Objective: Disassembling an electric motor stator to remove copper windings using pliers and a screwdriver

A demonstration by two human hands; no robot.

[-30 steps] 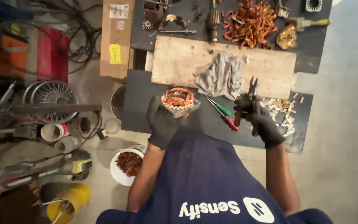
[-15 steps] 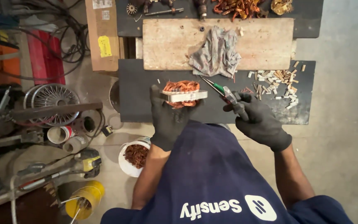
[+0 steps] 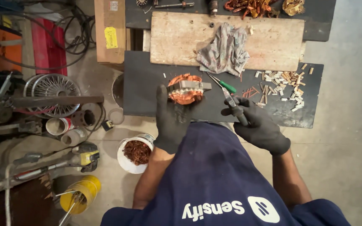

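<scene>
On the dark worktop (image 3: pixel 147 96) the left hand (image 3: pixel 170 119) clasps the copper-wound stator (image 3: pixel 185 88), while the right hand (image 3: pixel 258 125), just to its right, grips pliers (image 3: pixel 233 104) whose long axis points far-left toward it.

Both hands wear black gloves. The left hand (image 3: pixel 173 119) reaches forward from a bare forearm, fingers curled up around the motor stator (image 3: pixel 185 88). The right hand (image 3: pixel 258 123) sits to the right of the stator and slightly nearer the body, fist closed on pliers (image 3: pixel 233 104) (thumb pointing left), forearm bare.
</scene>
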